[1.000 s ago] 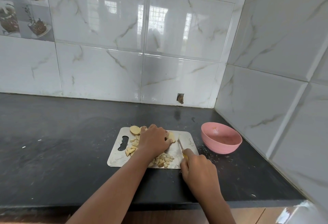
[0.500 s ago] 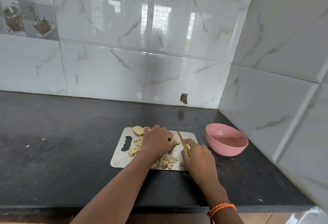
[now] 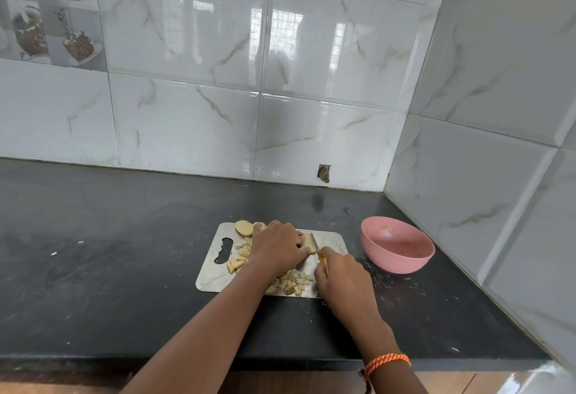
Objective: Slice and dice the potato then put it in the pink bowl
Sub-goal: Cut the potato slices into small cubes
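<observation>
Looking down from the head camera, the frame holds two hands, one knife, one cutting board and one pink bowl point(image 3: 397, 245). The left hand point(image 3: 277, 245) sits at the centre of the steel cutting board point(image 3: 212, 275), its fingers curled down over a potato piece point(image 3: 308, 243) and pinning it to the board. The right hand point(image 3: 341, 276), just lower right of it, grips the yellow handle of the knife point(image 3: 319, 253); an orange braided band point(image 3: 386, 362) circles that wrist near the bottom edge. Potato lies in three clusters: a couple of round slices point(image 3: 243, 227) at the board's upper left corner, a scatter of diced bits point(image 3: 240, 261) left of the left hand, and a heap of dice point(image 3: 294, 281) along the board's lower edge; the single pieces are too many and too small to count. The bowl stands upright on the counter right of the board, apart from it, showing only specks inside. The counter point(image 3: 109, 253) is dark, dusty stone, meeting glossy white marble-veined wall tiles point(image 3: 187, 128) that form a corner at the right; one picture tile point(image 3: 50, 28) sits upper left. The knife's blade runs from the right hand up and slightly left in the frame, its tip against the right edge of the held piece.
</observation>
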The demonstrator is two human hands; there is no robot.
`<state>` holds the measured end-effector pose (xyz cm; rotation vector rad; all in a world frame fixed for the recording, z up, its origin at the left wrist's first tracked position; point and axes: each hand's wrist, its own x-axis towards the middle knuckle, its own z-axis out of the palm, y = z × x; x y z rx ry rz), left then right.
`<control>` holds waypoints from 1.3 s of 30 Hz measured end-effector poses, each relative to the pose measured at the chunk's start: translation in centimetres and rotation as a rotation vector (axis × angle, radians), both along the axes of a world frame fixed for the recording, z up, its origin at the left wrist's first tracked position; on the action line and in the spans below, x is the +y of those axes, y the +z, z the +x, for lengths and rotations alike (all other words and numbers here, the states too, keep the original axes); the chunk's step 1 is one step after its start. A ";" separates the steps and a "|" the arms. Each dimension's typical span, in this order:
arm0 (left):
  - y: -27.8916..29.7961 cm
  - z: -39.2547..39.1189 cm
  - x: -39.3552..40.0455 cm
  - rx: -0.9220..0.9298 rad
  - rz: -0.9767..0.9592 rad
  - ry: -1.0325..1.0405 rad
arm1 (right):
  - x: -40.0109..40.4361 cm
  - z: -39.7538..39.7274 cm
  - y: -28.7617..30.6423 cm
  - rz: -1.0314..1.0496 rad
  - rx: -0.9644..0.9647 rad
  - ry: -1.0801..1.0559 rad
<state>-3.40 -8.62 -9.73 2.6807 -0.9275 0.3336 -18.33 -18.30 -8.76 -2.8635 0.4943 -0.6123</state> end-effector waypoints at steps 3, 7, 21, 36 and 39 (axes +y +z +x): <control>0.2 -0.4 0.0 0.002 0.004 0.010 | 0.4 -1.8 -0.4 0.007 -0.021 0.015; 0.5 -0.8 0.0 0.019 0.013 0.032 | 0.4 -3.5 -1.0 0.031 -0.047 0.005; 0.6 -0.9 0.2 0.050 0.014 0.033 | 1.0 -4.4 -1.0 0.018 -0.040 -0.033; 0.9 -1.2 0.3 0.066 0.022 0.021 | 0.3 -2.0 -0.6 0.085 -0.106 0.002; 1.0 -1.2 0.3 0.067 0.016 0.018 | -0.1 -0.5 -0.3 0.097 -0.107 0.001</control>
